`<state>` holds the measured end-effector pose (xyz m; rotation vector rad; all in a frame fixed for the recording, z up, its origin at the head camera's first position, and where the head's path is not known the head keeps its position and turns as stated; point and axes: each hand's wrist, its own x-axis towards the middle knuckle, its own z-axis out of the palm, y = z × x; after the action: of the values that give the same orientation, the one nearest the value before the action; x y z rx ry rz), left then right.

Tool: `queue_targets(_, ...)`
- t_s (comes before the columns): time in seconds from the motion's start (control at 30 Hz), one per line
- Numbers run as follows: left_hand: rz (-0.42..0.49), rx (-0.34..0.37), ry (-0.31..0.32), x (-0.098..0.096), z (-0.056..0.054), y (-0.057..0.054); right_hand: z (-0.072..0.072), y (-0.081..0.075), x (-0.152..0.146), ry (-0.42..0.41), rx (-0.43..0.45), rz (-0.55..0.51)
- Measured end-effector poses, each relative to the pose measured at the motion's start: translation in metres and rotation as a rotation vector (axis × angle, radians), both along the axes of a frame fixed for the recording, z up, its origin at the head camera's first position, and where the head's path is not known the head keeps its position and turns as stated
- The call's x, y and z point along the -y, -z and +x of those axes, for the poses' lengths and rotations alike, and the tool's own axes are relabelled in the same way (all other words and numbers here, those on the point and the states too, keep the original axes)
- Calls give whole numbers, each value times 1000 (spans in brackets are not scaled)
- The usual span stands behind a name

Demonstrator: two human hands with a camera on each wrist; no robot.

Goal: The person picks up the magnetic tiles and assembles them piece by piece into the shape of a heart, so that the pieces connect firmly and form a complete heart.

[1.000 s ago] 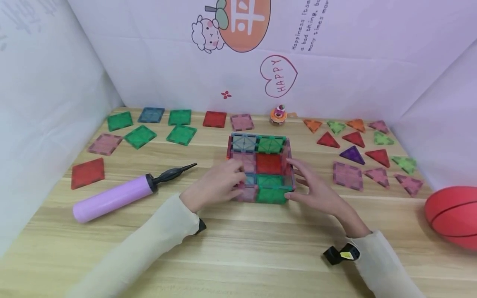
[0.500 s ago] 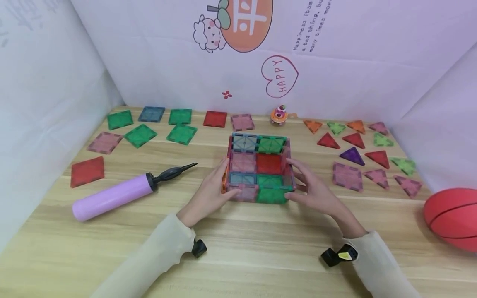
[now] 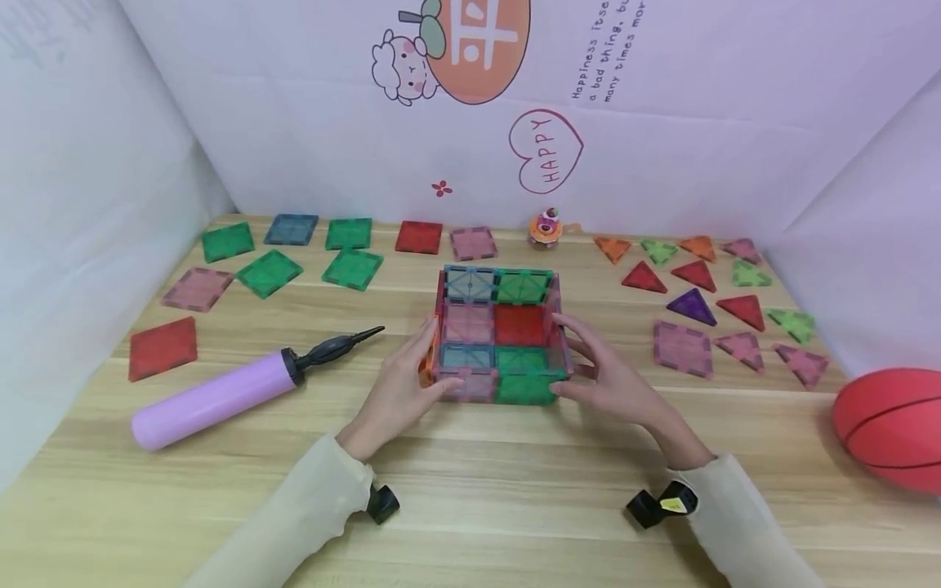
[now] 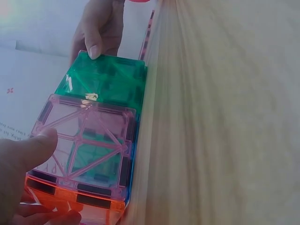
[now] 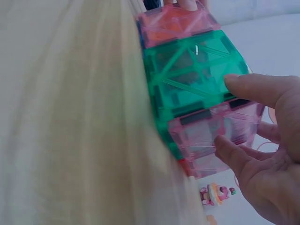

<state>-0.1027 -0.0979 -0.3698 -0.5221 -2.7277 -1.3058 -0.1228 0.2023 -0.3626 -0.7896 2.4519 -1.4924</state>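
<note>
An open-topped box of see-through magnetic tiles (image 3: 520, 325) stands on the table, its floor and walls made of pink, red, green, blue and orange squares. My left hand (image 3: 393, 396) grips its near left corner, thumb on the pink front tile (image 4: 79, 140) and fingers along the orange side tile (image 4: 89, 199). At the near right corner my right hand (image 3: 613, 380) holds the box, thumb on the green front tile (image 5: 192, 75) and fingers against the pink side tile (image 5: 201, 133). Some left fingertips are hidden behind the box in the head view.
A purple hand pump (image 3: 220, 400) lies left. Loose square tiles, such as a red one (image 3: 163, 347), lie at the back and left. Several triangle tiles, one purple (image 3: 691, 305), lie right, near a red ball (image 3: 893, 429). A small toy figure (image 3: 546, 229) stands at the back.
My left hand has come from above the box's near left part down to its left side and now grips the corner. My right hand stays at the right corner.
</note>
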Motion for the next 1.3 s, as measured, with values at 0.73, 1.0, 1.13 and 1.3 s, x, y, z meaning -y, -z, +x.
queue_targets(0.73, 5, -1, 23, 3, -4, -5, -5, -21, -30, 26, -17, 158)
queue_targets(1.0, 12, -12, 35, 4, -6, -3, -6, -17, -63, 99, -111, 284)
queue_targets(1.13, 15, 5, 40, 5, -6, -2, -10, -15, -84, 142, -118, 362)
queue_targets(1.3, 7, 25, 45, 5, -7, -2, -19, -14, -113, 186, -75, 477)
